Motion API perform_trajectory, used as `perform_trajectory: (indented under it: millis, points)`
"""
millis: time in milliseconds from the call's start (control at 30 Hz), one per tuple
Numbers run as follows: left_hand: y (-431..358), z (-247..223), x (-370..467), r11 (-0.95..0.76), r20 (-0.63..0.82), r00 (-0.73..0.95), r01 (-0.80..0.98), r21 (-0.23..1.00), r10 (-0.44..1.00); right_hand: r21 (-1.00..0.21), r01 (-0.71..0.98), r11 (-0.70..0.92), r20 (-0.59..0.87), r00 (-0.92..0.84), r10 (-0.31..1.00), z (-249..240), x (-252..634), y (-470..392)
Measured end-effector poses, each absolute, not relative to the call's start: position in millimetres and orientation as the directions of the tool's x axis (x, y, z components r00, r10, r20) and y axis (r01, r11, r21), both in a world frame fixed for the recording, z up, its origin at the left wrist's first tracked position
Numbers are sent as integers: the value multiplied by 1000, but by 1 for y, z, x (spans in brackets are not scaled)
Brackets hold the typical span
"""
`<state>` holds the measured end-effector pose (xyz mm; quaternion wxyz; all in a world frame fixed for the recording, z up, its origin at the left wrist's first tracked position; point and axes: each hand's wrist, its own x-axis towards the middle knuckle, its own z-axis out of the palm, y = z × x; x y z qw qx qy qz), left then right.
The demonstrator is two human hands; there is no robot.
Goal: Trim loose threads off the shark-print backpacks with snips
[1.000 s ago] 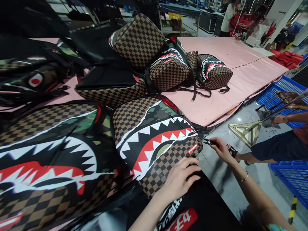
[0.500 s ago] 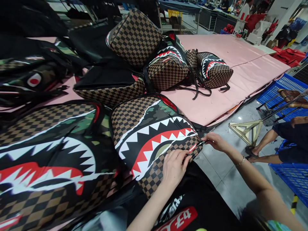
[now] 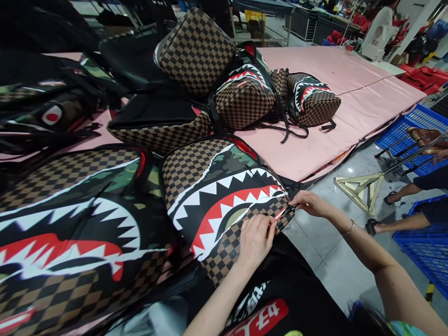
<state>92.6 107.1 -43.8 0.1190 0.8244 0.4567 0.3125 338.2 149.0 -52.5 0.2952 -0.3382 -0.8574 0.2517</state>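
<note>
In front of me a backpack [image 3: 224, 205] with brown-and-black checks, camouflage patches and a shark-mouth print lies on its back. My left hand [image 3: 257, 238] lies on its lower checked part, fingers bent together, thumb and fingertips at a red-and-white label [image 3: 279, 214] near the right-hand edge. Just beyond that label, my right hand [image 3: 310, 204] pinches a small dark item [image 3: 294, 207] against the backpack's corner. Its exact kind is mostly hidden by the fingers. A second shark-print backpack [image 3: 80, 210] lies to the left.
More checked backpacks [image 3: 196, 51] are heaped on the pink-covered table [image 3: 350, 88]. Blue crates [image 3: 427, 238], a triangular metal stand base [image 3: 364, 191] and a person's leg [image 3: 406, 224] are on the right. Black fabric [image 3: 297, 280] with a red patch is below my hands.
Both hands keep nearly the same place on the backpack, with slight finger movement near the label. The seated person's feet at the right have shifted apart.
</note>
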Motion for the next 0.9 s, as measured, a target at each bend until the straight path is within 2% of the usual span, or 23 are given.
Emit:
perform_trajectory:
  millis: [100, 300, 533, 667, 733, 833, 900]
  points:
    - [107, -44, 93, -545, 407, 376, 686, 482, 832, -615, 437, 656, 308, -633, 710, -49, 329, 150]
    - [107, -42, 92, -552, 405, 387, 685, 475, 828, -500, 510, 700, 218, -708, 671, -34, 317, 146]
    - [108, -42, 92, -538, 385, 384, 690, 484, 839, -411, 521, 748, 238, -731, 639, -28, 309, 141]
    - [105, -34, 90, -500, 369, 340, 648, 575, 865, -504, 538, 676, 236, -667, 706, -33, 311, 135]
    - [102, -26, 88, -555, 353, 439, 528, 643, 826, -604, 547, 581, 210, -593, 777, -33, 317, 135]
    - [97, -16, 84, -641, 339, 638, 326, 695, 691, -768, 541, 342, 63, -467, 882, -32, 332, 140]
    - [94, -14, 82, -652, 341, 637, 346, 675, 691, -821, 531, 212, -46, -432, 901, -31, 342, 147]
